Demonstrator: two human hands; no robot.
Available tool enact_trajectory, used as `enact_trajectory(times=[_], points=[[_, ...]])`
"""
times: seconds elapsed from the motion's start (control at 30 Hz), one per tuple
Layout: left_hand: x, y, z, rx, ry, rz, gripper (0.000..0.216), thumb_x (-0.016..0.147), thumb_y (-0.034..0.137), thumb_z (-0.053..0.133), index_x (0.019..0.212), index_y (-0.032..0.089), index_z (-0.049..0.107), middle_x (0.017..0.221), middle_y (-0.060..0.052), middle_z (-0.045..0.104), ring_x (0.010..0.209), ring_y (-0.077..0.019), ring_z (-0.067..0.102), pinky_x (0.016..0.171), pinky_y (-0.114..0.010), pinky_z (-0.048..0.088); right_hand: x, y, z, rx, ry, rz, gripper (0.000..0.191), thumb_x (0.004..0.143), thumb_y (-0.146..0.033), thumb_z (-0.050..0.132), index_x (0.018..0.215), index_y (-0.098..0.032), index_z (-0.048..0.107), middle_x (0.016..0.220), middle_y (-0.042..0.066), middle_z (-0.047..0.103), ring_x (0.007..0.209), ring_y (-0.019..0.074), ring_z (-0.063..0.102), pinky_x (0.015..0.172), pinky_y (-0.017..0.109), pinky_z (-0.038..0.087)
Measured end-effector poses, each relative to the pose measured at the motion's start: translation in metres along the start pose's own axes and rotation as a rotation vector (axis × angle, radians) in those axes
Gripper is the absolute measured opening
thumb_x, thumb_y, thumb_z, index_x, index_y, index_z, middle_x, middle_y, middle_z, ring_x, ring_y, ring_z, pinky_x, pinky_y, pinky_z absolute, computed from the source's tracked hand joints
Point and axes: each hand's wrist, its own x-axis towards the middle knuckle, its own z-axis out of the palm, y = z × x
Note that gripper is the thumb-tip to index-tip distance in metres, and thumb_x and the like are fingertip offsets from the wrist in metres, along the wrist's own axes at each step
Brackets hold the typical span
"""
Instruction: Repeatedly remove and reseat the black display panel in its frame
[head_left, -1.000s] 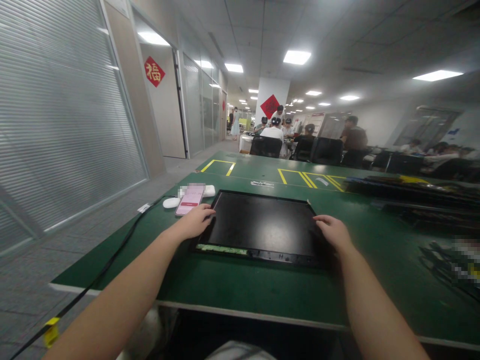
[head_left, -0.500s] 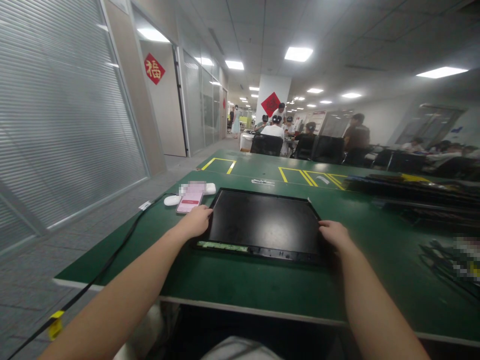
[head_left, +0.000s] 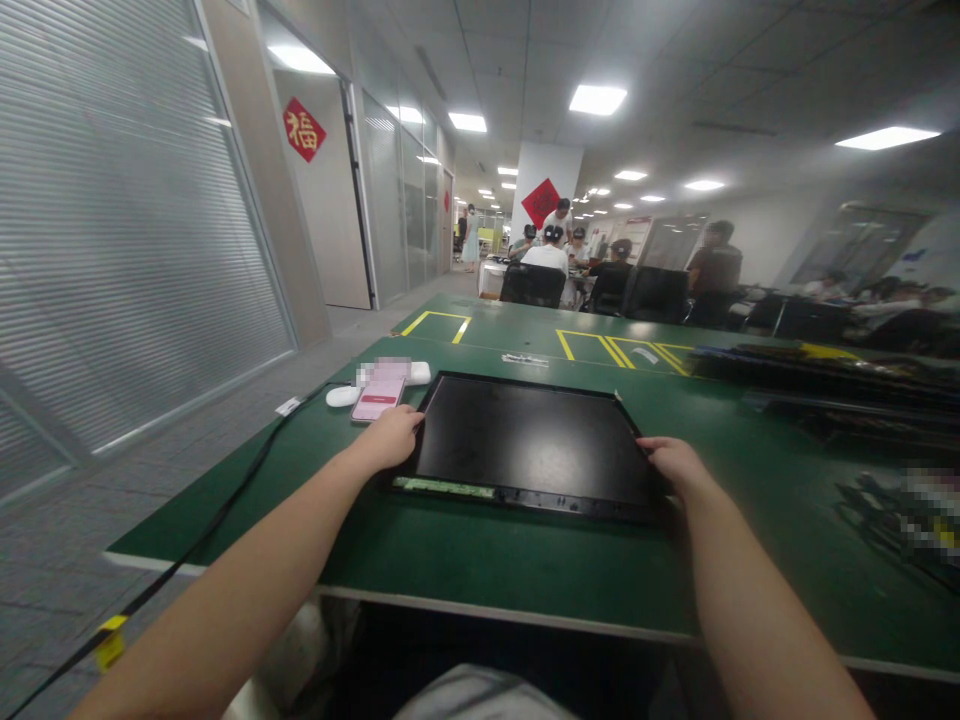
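Observation:
A black LCD screen panel (head_left: 525, 430) lies face up on the green table (head_left: 495, 570). Along its near edge runs a narrow green circuit board (head_left: 444, 488), on the left half. My left hand (head_left: 394, 437) grips the panel's left edge, thumb on top and the other fingers mostly hidden. On the opposite side, my right hand (head_left: 677, 463) has its fingers at the right edge, pinching the frame. The undersides of both grips are out of sight.
Left of the panel lie a phone (head_left: 379, 398) and white rounded objects (head_left: 343, 397). A black cable (head_left: 247, 480) crosses the table's left edge. Dark flat panels (head_left: 787, 375) are stacked at right, near blurred cables (head_left: 885, 520). People sit at tables farther back.
My right hand's fingers have straightened a little at the panel's right edge. The panel stays in the same place on the table; the view has shifted slightly.

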Motion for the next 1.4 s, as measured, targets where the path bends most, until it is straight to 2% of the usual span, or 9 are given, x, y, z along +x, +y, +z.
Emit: enact_trajectory(times=[0.27,0.5,0.63,0.8,1.07,1.4], points=[[0.0,-0.001,0.001,-0.001,0.014,-0.002,0.046,0.081,0.008,0.043,0.115,0.015,0.074,0.117,-0.016,0.07,0.112,-0.0285,0.065,0.1,-0.038,0.049,0.0,0.001,-0.001,0.015,-0.012,0.021,0.035,0.062,-0.017,0.058,0.09,-0.019,0.08,0.084,0.011,0.076,0.069,0.0237,0.069,0.062,0.033,0.054],[0.0,0.001,0.003,0.012,0.011,-0.029,0.047,0.082,0.009,0.044,0.117,0.014,0.074,0.119,-0.017,0.069,0.11,-0.0296,0.064,0.099,-0.039,0.049,-0.005,-0.006,0.001,-0.126,0.02,0.039,0.044,0.061,-0.015,0.055,0.097,-0.019,0.08,0.099,0.013,0.076,0.084,0.027,0.071,0.078,0.037,0.055],[0.001,0.005,0.001,0.003,0.002,-0.039,0.045,0.081,0.008,0.044,0.114,0.013,0.075,0.115,-0.019,0.068,0.11,-0.031,0.063,0.099,-0.041,0.048,-0.005,-0.004,0.001,-0.168,0.045,0.02,0.044,0.062,-0.016,0.054,0.097,-0.02,0.08,0.096,0.012,0.076,0.083,0.0266,0.07,0.077,0.037,0.054],[0.001,0.005,0.003,0.003,0.015,-0.048,0.043,0.082,0.008,0.045,0.113,0.014,0.075,0.112,-0.017,0.068,0.108,-0.0294,0.064,0.098,-0.038,0.048,0.002,0.005,0.003,-0.143,0.044,-0.024,0.034,0.066,-0.02,0.057,0.092,-0.023,0.08,0.085,0.01,0.075,0.079,0.0261,0.07,0.076,0.037,0.054],[0.005,0.0,0.009,-0.028,0.019,-0.049,0.038,0.08,0.01,0.053,0.109,0.015,0.076,0.108,-0.016,0.068,0.105,-0.0281,0.063,0.098,-0.037,0.046,0.0,-0.001,0.004,-0.208,0.06,0.042,0.039,0.066,-0.009,0.054,0.094,-0.022,0.078,0.103,0.009,0.075,0.092,0.0237,0.069,0.081,0.032,0.053],[-0.002,0.011,0.005,-0.074,0.025,-0.114,0.048,0.08,0.0,0.042,0.118,0.008,0.072,0.124,-0.021,0.064,0.118,-0.0317,0.059,0.101,-0.039,0.045,-0.005,-0.008,0.002,-0.243,0.036,0.051,0.042,0.067,-0.009,0.053,0.098,-0.022,0.077,0.106,0.009,0.074,0.094,0.0239,0.069,0.078,0.031,0.053]])
